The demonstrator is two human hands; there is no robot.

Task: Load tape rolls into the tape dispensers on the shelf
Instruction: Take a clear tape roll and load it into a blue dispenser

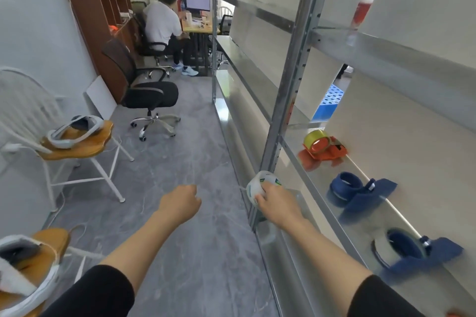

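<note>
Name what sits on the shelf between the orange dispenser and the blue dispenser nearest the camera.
In the head view, a second blue dispenser sits between the orange dispenser and the nearest blue dispenser, touching neither.

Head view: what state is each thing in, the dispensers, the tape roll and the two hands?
Orange dispenser: loaded with a yellowish roll.
Middle blue dispenser: hub looks empty.
Near blue dispenser: may be loaded, too blurred to be sure.
Tape roll: held, not yet loaded.
Right hand: grips the tape roll.
Left hand: fingers curled, holding nothing.
</note>
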